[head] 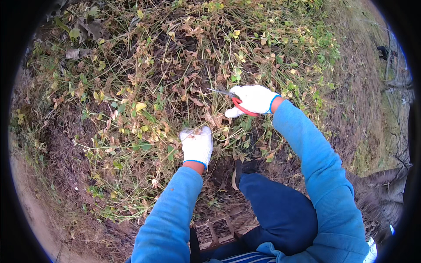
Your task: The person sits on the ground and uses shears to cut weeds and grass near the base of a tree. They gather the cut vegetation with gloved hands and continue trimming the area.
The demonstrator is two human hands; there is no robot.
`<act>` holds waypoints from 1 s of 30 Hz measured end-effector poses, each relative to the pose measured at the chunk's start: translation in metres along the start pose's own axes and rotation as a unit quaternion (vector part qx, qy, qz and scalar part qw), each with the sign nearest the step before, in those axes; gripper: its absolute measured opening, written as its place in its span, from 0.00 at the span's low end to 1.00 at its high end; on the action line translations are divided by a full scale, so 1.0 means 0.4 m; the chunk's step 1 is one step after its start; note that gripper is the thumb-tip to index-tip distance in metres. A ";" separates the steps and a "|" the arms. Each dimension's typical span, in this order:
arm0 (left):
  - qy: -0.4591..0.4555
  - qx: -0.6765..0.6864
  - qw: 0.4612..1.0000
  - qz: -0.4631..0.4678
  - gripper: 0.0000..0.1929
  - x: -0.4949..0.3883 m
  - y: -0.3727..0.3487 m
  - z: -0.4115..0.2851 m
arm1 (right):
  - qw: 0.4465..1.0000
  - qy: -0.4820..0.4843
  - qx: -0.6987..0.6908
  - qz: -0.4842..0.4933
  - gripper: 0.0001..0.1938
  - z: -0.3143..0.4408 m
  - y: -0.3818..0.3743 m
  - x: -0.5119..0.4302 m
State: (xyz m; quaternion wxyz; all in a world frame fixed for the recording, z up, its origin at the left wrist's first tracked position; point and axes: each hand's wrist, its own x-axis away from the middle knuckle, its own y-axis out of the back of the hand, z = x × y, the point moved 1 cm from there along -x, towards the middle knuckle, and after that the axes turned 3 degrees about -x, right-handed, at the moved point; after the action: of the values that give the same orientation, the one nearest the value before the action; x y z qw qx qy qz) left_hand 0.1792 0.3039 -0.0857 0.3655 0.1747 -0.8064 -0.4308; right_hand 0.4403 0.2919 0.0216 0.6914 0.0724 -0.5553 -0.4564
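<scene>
My right hand (255, 100), in a white knit glove with a blue cuff edge, holds scissors (241, 107) with red handles. Their thin metal blades point left over the tangled plants. Lower and to the left, my left hand (196, 146), gloved the same way, is curled around dry plant stems (197, 132); its fingertips are partly hidden. Around both hands spreads a dense mat of vines (158, 108) with green, yellow and withered brown leaves. A clump of dry leaves (213, 119) sits between the two hands.
My bent knee in dark blue trousers (279, 210) and a shoe (236, 176) are below my right hand. Wooden slats (223, 227) lie near my body. Bare soil (33, 210) borders the plants at lower left. Dry grass (358, 108) runs along the right.
</scene>
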 end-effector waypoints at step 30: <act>-0.102 -0.127 0.984 -0.078 0.04 0.149 -0.023 -0.030 | 0.930 -0.001 0.322 -0.178 0.10 0.123 -0.209 -0.083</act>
State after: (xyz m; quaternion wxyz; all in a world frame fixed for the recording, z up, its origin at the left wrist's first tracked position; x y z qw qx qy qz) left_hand 0.1478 0.2563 -0.0630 0.2655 0.1443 -0.7624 -0.5722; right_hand 0.3543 0.2878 -0.0341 0.5381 0.3881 -0.6512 -0.3685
